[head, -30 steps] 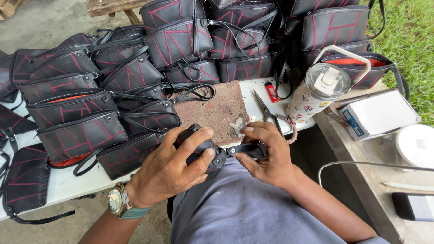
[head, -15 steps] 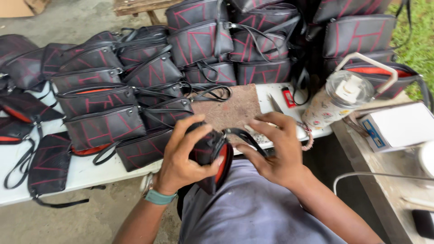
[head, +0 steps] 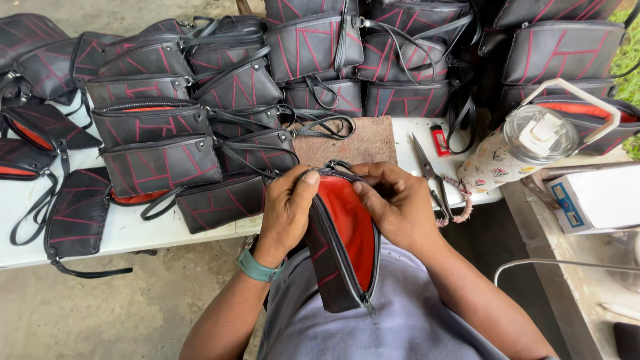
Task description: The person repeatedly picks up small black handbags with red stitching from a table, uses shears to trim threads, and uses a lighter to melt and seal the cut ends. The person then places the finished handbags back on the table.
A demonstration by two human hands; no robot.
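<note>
A black pouch with red stitching and a red lining [head: 347, 230] hangs unzipped over my lap, its mouth spread wide. My left hand [head: 287, 210] grips the pouch's left rim, thumb on top. My right hand [head: 395, 203] pinches the right rim near the top corner. A green watch strap sits on my left wrist. A brown worn pad [head: 347, 143] lies on the white table [head: 133, 230] just beyond my hands.
Many similar black pouches [head: 160, 160] are stacked across the table's left and back. Scissors [head: 427, 167] and a red lighter [head: 439, 140] lie right of the pad. A floral tumbler with a clear lid [head: 517, 150] and a white box [head: 593, 197] stand at right.
The pouch was folded and closed between my hands; now it hangs unzipped with the red lining showing. Both hands have shifted to its rims.
</note>
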